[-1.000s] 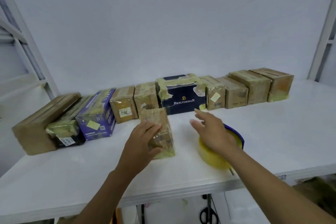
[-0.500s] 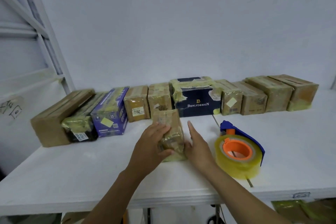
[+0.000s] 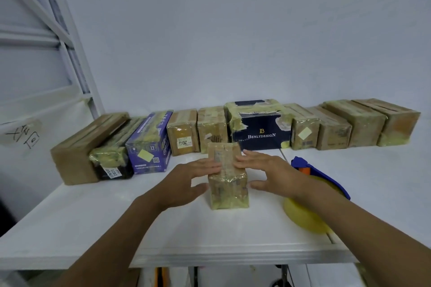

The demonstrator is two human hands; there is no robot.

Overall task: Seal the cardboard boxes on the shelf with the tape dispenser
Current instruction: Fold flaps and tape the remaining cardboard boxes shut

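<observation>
A small taped cardboard box [image 3: 227, 184] stands on the white shelf [image 3: 93, 216] in front of me. My left hand [image 3: 189, 182] lies against its left side, straight fingers on its top and thumb low at the side. My right hand [image 3: 268, 173] presses the right side the same way. The tape dispenser [image 3: 310, 207], blue-framed with a yellow roll, lies on the shelf just right of the box, partly hidden behind my right forearm.
A row of several taped boxes lines the back wall, among them a dark blue Benlydesign box [image 3: 258, 130], a purple box [image 3: 149, 147] and a large brown box [image 3: 81, 147] at the left end. A white rack upright [image 3: 70, 42] rises at the left.
My right hand left the tape dispenser and came onto the right side of the small box. My left hand stayed on the box. The view shifted left.
</observation>
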